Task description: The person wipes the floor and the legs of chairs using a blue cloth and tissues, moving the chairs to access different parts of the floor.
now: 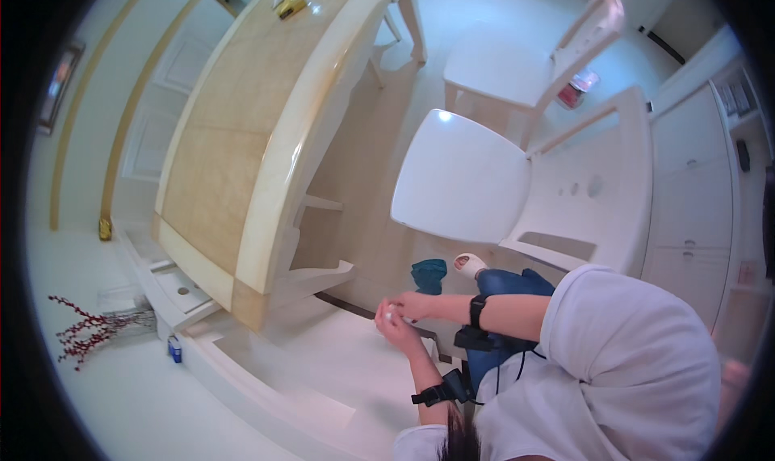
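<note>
My left hand (396, 331) and my right hand (416, 305) meet in front of my body, fingers bent in around a small white object (391, 311). Most of that object is hidden by the fingers, so its kind is unclear. Each forearm wears a black strap with a dark device and a cable. Just beyond the hands, a crumpled teal cloth or bag (428, 274) lies on the floor, near a foot in a light open-toed slipper (470, 265).
A cream table with tan panels (221, 134) bears a gold packet (292, 5). White chairs (463, 176) stand beside it. Red-berry branches (91, 334) and a small blue box (174, 349) are near the wall. White cabinets (687, 206) line the right.
</note>
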{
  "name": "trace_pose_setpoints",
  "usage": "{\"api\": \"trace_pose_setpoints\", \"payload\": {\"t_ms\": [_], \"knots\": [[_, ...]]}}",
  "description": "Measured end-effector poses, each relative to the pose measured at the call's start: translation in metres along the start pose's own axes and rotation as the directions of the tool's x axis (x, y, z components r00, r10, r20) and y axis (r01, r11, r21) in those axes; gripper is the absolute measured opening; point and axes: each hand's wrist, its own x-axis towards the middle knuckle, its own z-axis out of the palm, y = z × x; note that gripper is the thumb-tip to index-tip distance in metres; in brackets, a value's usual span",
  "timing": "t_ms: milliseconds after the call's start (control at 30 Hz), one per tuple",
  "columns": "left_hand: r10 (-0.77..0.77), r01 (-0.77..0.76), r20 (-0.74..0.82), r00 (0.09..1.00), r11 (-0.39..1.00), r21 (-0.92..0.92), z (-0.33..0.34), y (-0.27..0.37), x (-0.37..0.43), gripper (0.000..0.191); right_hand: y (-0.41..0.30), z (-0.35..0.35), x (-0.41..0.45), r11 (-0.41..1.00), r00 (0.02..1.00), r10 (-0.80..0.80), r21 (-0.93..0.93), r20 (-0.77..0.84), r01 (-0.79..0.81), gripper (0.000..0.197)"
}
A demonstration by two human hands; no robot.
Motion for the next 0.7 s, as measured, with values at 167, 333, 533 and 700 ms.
{"api": "trace_pose_setpoints", "payload": {"t_ms": [167,333,533,700], "knots": [[0.352,-0.453,0.590,0.727,0.891,0.027,0.008,0.043,-0.061,0.038,0.006,-0.051,-0.147,0.994,0.991,0.106,-0.031,-0.082,-0.109,0.033],[0.232,-0.333,0.747,0.622,0.943,-0.016,0.036,0.106,-0.119,0.037,0.066,-0.094,-0.313,0.982,0.955,0.179,-0.022,-0.236,-0.189,0.022],[0.201,-0.385,0.851,0.486,0.923,0.003,0.090,0.177,-0.148,0.038,0.075,-0.190,-0.448,0.990,0.721,0.141,0.093,-0.678,-0.106,0.020],[0.194,-0.437,0.888,0.417,0.900,0.009,0.136,0.242,-0.171,0.041,0.030,-0.296,-0.498,0.978,0.545,-0.189,-0.103,-0.817,0.184,0.011]]}}
